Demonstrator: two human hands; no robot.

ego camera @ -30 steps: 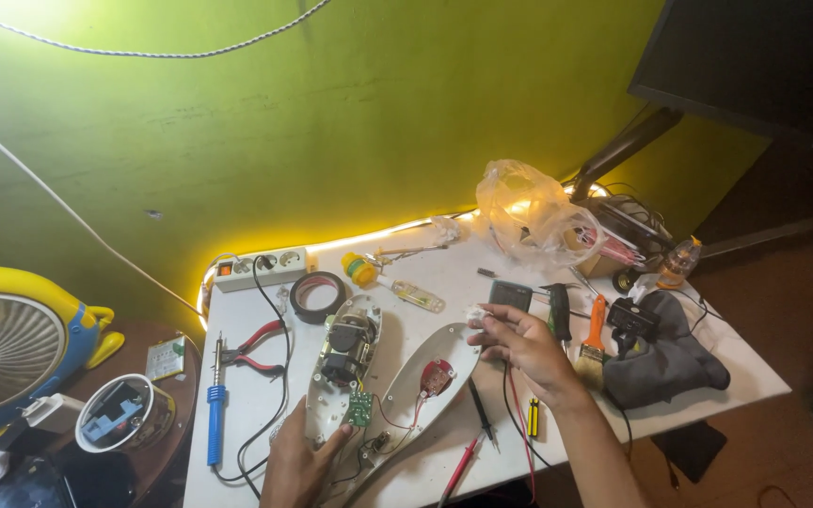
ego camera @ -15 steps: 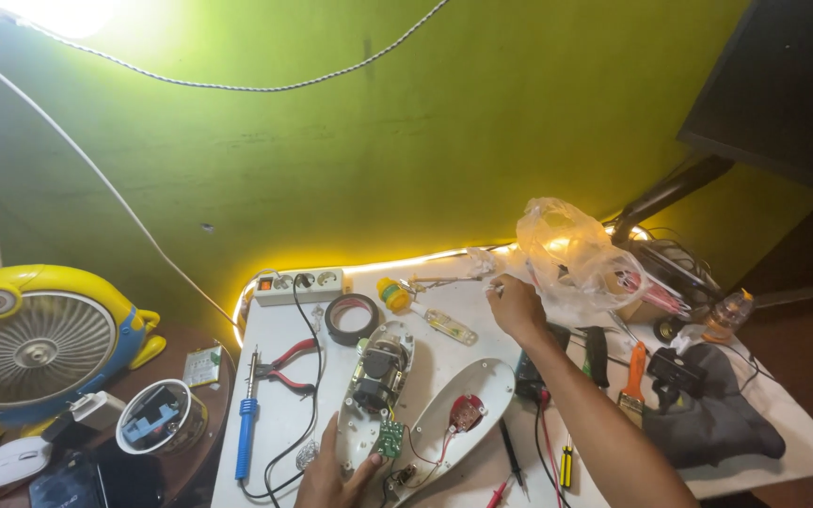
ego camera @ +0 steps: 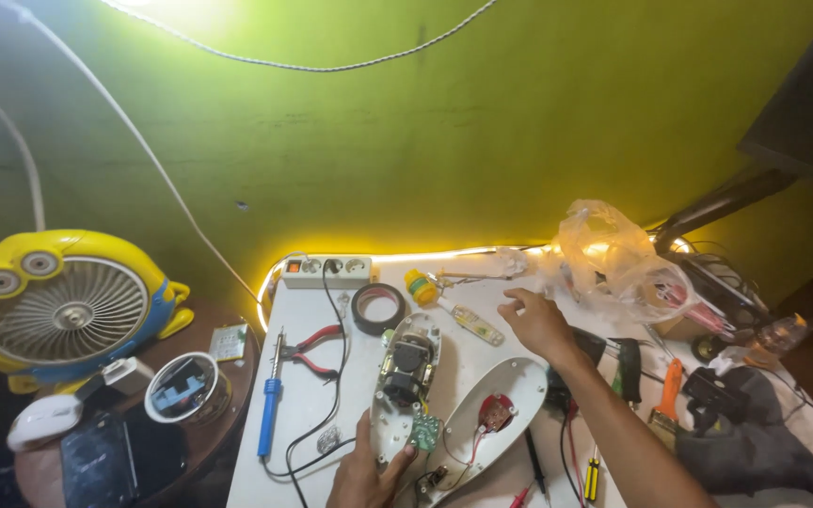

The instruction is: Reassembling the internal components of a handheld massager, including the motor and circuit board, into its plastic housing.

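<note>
Opened white appliance shell (ego camera: 406,386) steadied by left hand (ego camera: 364,475), right hand (ego camera: 538,325) empty, fingers spread near plastic bag (ego camera: 613,259)

A crumpled clear plastic bag (ego camera: 613,259) (holding small items) sits at the table's back edge.
</note>
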